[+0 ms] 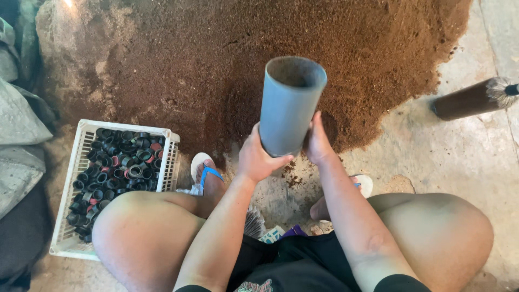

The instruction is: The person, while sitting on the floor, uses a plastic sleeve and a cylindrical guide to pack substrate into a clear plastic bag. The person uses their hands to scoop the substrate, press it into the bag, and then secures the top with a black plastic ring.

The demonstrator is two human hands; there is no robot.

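Observation:
I hold a grey plastic tube (289, 105) upright in front of me, its open top showing brown material inside. My left hand (257, 157) grips its lower left side and my right hand (318, 141) presses against its lower right side. The tube stands over the near edge of a large heap of brown, crumbly soil-like material (227, 54) spread on the concrete floor. My bare knees and feet in sandals frame the hands below.
A white slatted plastic crate (81, 130) with several small black and red rings stands at the left. Grey sacks (19, 124) lie along the left edge. A brown cylinder with a frayed pale end (473, 98) lies at the right on the concrete.

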